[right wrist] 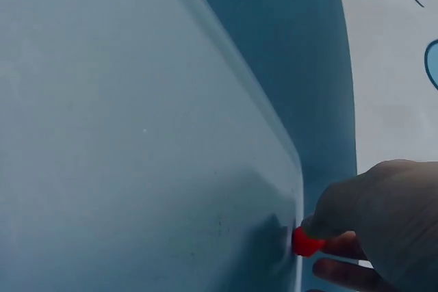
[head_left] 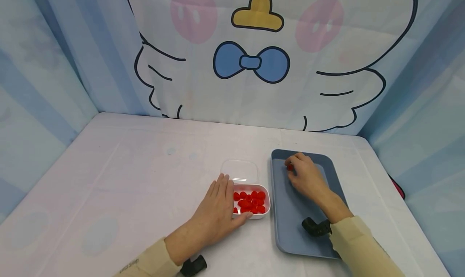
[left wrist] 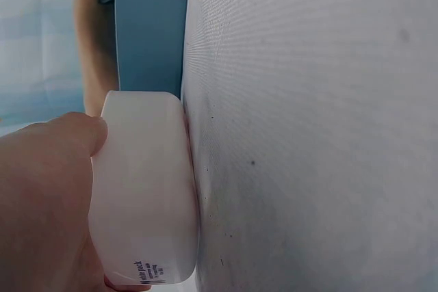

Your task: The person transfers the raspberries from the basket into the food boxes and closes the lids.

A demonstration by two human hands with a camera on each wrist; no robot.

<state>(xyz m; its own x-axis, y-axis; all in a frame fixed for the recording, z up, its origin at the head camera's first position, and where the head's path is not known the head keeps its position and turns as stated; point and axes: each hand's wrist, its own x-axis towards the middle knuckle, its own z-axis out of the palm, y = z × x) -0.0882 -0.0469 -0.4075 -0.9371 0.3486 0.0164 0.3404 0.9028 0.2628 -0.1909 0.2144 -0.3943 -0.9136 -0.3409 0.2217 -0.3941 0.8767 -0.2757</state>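
In the head view a white plastic box (head_left: 267, 206) holds several small, roundish red pieces (head_left: 247, 203). My left hand (head_left: 217, 210) lies along the left side of the box with straight fingers, its thumb across the near rim. In the left wrist view the thumb touches the upper edge of the box (left wrist: 144, 182). My right hand (head_left: 306, 178) is over the far left part of a blue-grey tray (head_left: 290, 228). Between thumb and fingers it pinches one small red piece (right wrist: 306, 242), right at the tray's inner edge in the right wrist view.
A clear lid (head_left: 239, 170) lies just beyond the box. The tray stands close to the box's right side, its raised rim all round. A white cloth (head_left: 109, 180) covers the table, and printed curtains (head_left: 247, 103) enclose its back and sides.
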